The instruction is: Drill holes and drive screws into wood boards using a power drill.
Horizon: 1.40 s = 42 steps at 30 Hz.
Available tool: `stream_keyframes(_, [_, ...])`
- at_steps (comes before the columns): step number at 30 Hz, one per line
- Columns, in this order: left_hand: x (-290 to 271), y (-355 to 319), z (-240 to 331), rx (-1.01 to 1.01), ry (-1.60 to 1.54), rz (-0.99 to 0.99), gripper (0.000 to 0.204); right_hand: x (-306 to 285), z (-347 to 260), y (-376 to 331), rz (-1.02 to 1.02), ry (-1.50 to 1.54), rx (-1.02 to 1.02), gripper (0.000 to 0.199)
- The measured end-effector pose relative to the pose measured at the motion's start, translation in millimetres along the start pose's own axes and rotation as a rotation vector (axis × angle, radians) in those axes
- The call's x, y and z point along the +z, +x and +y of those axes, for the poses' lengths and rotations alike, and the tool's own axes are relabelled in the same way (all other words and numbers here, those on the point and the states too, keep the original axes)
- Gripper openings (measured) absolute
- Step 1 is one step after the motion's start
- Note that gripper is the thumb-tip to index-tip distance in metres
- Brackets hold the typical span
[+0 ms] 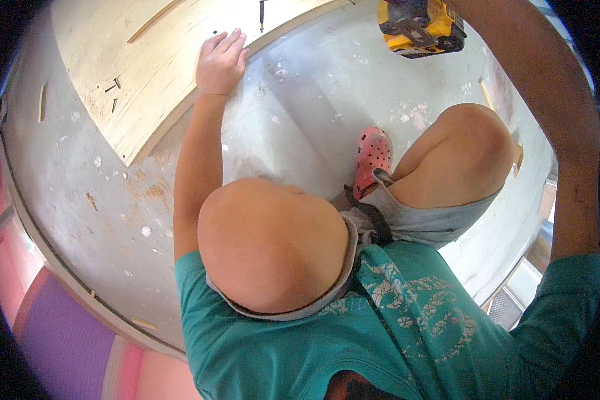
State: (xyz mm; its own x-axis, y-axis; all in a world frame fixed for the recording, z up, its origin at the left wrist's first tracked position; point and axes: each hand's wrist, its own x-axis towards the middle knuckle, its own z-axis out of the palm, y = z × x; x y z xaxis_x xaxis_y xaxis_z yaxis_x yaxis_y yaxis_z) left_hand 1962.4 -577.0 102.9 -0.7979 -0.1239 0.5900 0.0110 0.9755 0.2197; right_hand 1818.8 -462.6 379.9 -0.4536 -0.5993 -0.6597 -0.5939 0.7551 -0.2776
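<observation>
My left hand rests on the near edge of a pale plywood board, its fingers stretched out and pressing on the wood. At the top edge, my right arm leads to a yellow and black cordless drill, which hangs in my grip; most of the right hand is cut off by the picture's edge. A thin dark rod, a bit or a screw, stands upright on the board just right of my left hand. Loose dark screws lie on the board toward its left end.
A narrow wood strip lies on the board. Beneath is a grey, paint-spotted floor with sawdust and small wood scraps. My bent knees and a pink clog are close by. Pink and purple panels line the lower left.
</observation>
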Motion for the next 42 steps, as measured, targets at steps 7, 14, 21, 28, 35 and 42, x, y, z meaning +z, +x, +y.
stream_keyframes(7, [4.2, -4.2, -1.6, -0.034, -0.025, -0.008, 0.028, 6.2, -2.6, 5.6, -0.003, 0.012, 0.032, 0.012])
stream_keyframes(14, [0.9, -5.6, -2.9, -0.001, 0.007, -0.001, 0.029, 12.8, 6.5, 19.5, -0.034, 0.1, 0.026, 0.017])
stream_keyframes(21, [5.4, -6.5, -5.3, 0.025, 0.045, 0.002, 0.029, 13.9, 2.7, 14.0, -0.016, 0.135, 0.035, 0.02])
stream_keyframes(28, [-5.0, -13.1, -34.9, 0.045, 0.081, -0.055, 0.025, 4.7, -17.1, 42.6, -0.126, -0.105, 0.029, 0.019])
stream_keyframes(35, [4.3, -9.8, 11.9, 0.008, -0.108, -0.007, 0.032, 20.7, 10.5, 16.2, 0.018, -0.022, 0.058, 0.012])
stream_keyframes(42, [-29.7, -5.2, -19.6, 0.049, -0.116, -0.325, 0.047, 33.0, 1.6, 27.8, 0.097, -0.132, -0.081, 0.014])
